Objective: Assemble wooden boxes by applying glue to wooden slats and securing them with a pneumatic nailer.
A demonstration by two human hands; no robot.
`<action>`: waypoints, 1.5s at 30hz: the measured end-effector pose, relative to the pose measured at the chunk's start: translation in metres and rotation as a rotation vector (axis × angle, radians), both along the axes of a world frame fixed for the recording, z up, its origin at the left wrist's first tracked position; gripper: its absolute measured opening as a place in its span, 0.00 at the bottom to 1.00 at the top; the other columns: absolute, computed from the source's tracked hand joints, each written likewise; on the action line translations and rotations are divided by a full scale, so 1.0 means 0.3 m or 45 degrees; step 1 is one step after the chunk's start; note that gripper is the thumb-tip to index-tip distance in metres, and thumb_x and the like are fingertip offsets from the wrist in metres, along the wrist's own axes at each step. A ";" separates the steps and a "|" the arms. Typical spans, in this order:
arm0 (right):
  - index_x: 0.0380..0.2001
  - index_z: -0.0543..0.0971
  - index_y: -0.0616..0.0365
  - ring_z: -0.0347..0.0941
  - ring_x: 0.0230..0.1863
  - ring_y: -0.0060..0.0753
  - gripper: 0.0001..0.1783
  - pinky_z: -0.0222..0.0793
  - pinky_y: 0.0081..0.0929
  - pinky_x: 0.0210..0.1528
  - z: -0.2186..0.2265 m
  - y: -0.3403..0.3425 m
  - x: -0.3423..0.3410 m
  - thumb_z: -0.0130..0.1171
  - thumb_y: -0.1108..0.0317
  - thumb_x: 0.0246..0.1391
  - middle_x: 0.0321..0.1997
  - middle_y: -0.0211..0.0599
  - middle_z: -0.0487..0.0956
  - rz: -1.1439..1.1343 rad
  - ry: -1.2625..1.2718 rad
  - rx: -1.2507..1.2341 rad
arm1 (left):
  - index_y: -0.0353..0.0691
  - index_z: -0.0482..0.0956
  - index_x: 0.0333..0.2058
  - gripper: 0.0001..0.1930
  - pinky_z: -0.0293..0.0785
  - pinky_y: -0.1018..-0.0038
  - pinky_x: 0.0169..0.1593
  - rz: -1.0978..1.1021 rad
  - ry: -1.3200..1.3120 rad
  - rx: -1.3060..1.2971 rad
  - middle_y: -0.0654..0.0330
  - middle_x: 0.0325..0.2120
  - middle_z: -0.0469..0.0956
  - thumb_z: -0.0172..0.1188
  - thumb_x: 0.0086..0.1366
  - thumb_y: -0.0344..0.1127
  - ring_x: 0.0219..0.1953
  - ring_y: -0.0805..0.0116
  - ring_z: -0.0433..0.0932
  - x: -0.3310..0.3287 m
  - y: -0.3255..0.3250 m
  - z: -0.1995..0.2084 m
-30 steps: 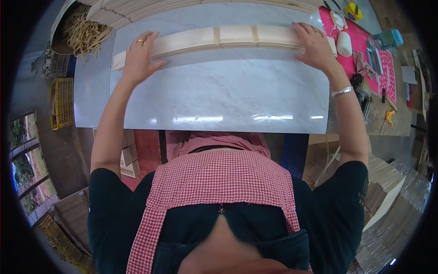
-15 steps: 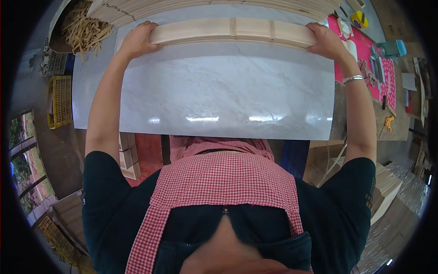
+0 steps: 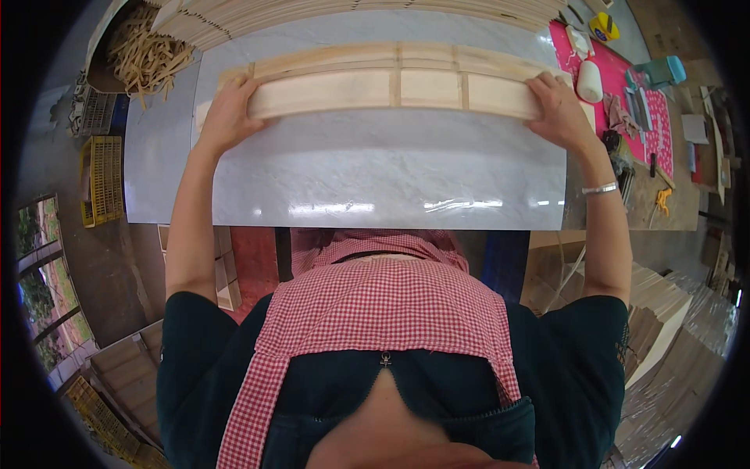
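A long, pale wooden piece with two narrow cross strips stretches between my hands. My left hand is closed round its left end, thumb on the near side. The other end is in the grip of my right hand, fingers over the top. Directly behind it shows a similar long wooden piece with matching cross strips. I cannot tell whether the two touch. Both are over the grey marbled tabletop.
Long wooden slats are stacked along the far edge. At the far left is a container of curled wood strips. On the right, a pink mat holds a white bottle, a cloth and a teal container. Yellow crates stand left.
Both hands have come nearer to me with the long wooden piece. A similar piece now shows behind it.
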State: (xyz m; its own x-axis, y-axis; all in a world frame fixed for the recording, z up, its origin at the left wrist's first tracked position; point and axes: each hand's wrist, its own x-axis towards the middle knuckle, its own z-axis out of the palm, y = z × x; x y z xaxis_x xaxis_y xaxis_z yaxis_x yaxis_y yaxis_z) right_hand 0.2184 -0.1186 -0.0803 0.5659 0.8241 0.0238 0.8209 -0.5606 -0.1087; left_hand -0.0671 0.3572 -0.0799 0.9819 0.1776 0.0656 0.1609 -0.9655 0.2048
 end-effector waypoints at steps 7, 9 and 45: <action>0.48 0.77 0.57 0.71 0.50 0.49 0.32 0.70 0.39 0.57 -0.056 -0.087 -0.094 0.75 0.70 0.34 0.49 0.39 0.76 0.053 0.176 0.021 | 0.40 0.77 0.52 0.30 0.71 0.64 0.55 0.000 0.121 -0.063 0.55 0.47 0.76 0.74 0.49 0.38 0.49 0.53 0.74 -0.121 -0.066 -0.050; 0.49 0.77 0.58 0.70 0.50 0.49 0.32 0.69 0.38 0.57 -0.050 -0.085 -0.090 0.75 0.71 0.35 0.50 0.41 0.75 0.028 0.111 0.104 | 0.40 0.77 0.52 0.30 0.71 0.64 0.55 0.031 -0.001 -0.022 0.55 0.47 0.76 0.74 0.49 0.38 0.49 0.53 0.74 -0.116 -0.069 -0.060; 0.45 0.83 0.56 0.74 0.48 0.48 0.16 0.71 0.37 0.51 -0.254 -0.461 -0.423 0.65 0.64 0.54 0.49 0.41 0.79 -0.786 -0.183 0.724 | 0.38 0.75 0.59 0.29 0.65 0.62 0.65 0.264 -0.368 0.009 0.48 0.62 0.70 0.71 0.61 0.38 0.62 0.49 0.69 -0.557 -0.089 -0.255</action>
State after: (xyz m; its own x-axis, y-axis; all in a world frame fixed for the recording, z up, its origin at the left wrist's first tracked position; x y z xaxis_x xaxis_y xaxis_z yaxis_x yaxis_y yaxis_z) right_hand 0.0916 -0.2569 -0.1564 0.8697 0.2097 0.4469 0.4134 -0.8042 -0.4272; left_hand -0.2343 0.3304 -0.1564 0.8655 0.3700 0.3376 0.2901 -0.9198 0.2643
